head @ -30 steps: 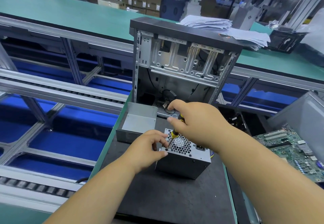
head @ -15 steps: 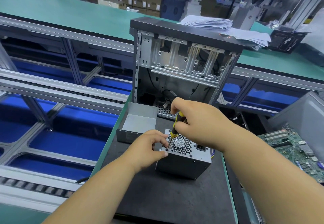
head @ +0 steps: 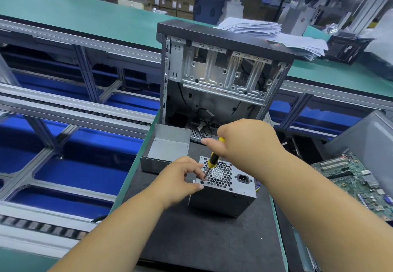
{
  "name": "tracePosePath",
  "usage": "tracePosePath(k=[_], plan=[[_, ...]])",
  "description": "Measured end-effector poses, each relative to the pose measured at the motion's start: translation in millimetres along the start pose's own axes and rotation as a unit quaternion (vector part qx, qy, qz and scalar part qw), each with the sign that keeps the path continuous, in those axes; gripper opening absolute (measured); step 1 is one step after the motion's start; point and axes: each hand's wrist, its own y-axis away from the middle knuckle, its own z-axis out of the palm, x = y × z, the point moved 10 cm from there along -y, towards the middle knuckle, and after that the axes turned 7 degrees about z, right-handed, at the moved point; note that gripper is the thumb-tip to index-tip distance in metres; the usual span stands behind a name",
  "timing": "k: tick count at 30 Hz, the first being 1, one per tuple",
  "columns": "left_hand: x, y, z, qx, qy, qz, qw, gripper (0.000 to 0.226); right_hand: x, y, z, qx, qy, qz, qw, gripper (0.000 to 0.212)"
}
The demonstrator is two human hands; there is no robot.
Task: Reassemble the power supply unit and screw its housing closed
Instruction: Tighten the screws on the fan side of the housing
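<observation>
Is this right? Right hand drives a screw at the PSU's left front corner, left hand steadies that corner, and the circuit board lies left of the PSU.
One slip: the circuit board lies right of the PSU, as the head view shows. The rest holds: right hand grips the screwdriver at the left front corner, left hand steadies it.

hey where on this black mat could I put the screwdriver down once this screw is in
Bare black mat lies in front of the grey metal power supply box, between both forearms. It is crowded behind: the open grey metal cover and the upright open computer case stand there. The green circuit board fills the right side.
</observation>
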Motion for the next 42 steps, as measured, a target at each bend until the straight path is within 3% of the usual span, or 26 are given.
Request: tracePosePath(k=[3, 6, 8, 14, 17, 25, 31, 42], plan=[[0.9, 0.2, -0.5, -0.003, -0.01, 0.003, 1.0, 0.021, -0.2, 4.0, 3.0, 0.004, -0.061, 0.002, 0.998, 0.047], [0.4, 0.1, 0.8, -0.009, -0.015, 0.0, 1.0, 0.021, -10.3, 6.7, 4.7, -0.031, -0.175, -0.053, 0.983, 0.018], [-0.3, -0.1, 0.7, -0.008, -0.022, -0.005, 1.0, 0.02, -15.5, 8.7, 2.0, -0.039, -0.211, -0.078, 0.973, 0.02], [-0.7, -0.7, 0.4, -0.007, -0.014, -0.006, 1.0, 0.023, -8.1, 7.4, 3.2, 0.003, -0.107, -0.061, 0.992, 0.036], [-0.4, 0.0, 0.3, -0.007, -0.016, -0.006, 1.0, 0.019, -11.2, 8.9, 3.1, -0.036, -0.18, -0.085, 0.979, 0.018], [2.1, -1.2, -0.4, -0.006, -0.008, -0.006, 1.0, 0.019, -9.8, 7.9, 5.1, -0.034, -0.126, -0.072, 0.989, 0.025], [-0.3, -0.1, -0.4, -0.013, -0.022, -0.016, 1.0, 0.022, -15.9, 12.7, -2.5, -0.04, -0.169, -0.1, 0.98, 0.006], [-0.5, -0.5, -0.1, -0.006, -0.011, -0.009, 1.0, 0.02, -7.0, 6.9, 5.6, -0.033, -0.079, -0.055, 0.995, 0.04]])
